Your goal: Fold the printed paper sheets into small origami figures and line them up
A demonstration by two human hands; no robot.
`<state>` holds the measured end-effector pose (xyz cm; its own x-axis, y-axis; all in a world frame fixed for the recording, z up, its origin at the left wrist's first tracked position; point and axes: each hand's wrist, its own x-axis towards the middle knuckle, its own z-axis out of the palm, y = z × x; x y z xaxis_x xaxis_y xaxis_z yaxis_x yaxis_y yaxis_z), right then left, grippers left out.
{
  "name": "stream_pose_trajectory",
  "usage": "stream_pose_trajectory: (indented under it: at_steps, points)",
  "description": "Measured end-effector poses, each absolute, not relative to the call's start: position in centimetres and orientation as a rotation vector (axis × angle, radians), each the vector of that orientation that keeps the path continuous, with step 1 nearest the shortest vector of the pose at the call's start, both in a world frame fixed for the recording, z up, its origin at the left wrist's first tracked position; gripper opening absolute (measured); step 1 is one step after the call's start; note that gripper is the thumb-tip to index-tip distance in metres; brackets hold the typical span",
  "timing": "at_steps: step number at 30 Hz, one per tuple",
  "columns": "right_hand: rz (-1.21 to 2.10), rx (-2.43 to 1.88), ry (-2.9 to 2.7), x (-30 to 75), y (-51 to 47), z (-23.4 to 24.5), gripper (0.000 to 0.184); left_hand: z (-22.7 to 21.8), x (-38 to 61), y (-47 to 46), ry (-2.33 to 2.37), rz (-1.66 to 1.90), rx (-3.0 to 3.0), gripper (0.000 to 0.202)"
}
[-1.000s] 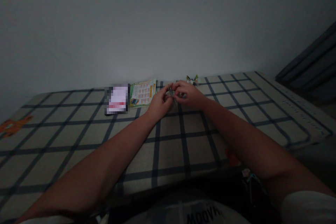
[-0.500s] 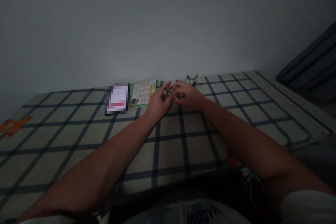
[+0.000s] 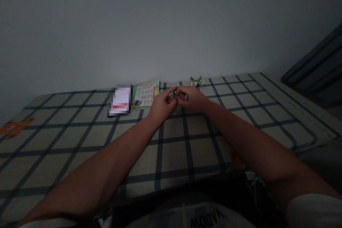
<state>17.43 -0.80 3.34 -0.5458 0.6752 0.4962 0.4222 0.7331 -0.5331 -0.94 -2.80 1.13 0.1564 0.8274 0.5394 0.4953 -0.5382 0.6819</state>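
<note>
My left hand [image 3: 161, 105] and my right hand [image 3: 192, 98] meet over the checked cloth [image 3: 80, 139], fingertips pinched together on a small folded paper piece [image 3: 174, 94] held between them. The piece is tiny and dim, so its shape is unclear. Both forearms stretch forward from the bottom of the view. A small folded paper figure [image 3: 195, 81] with green and white points lies just beyond my right hand, near the wall.
A stack of printed green and orange sheets [image 3: 145, 94] lies left of my hands, beside a blurred white and red card [image 3: 119, 100]. An orange shape [image 3: 12, 127] marks the cloth's far left. A dark striped bundle [image 3: 315, 71] rises at the right. The room is dim.
My hands stayed in place; the fingers shifted on the small paper piece, closing tighter around it so less of it shows now.
</note>
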Motion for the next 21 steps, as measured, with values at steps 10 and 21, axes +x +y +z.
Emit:
stream_pose_trajectory:
  at_steps: [10,21]
  points:
    - [0.303,-0.653,-2.292,17.1,-0.8,3.1,0.013,1.2,-1.1,-2.7,1.312,1.374,2.078,0.045]
    - [0.27,-0.78,-2.185,17.0,-1.5,3.5,0.01,2.2,-0.8,-3.6,1.446,1.383,2.01,0.042]
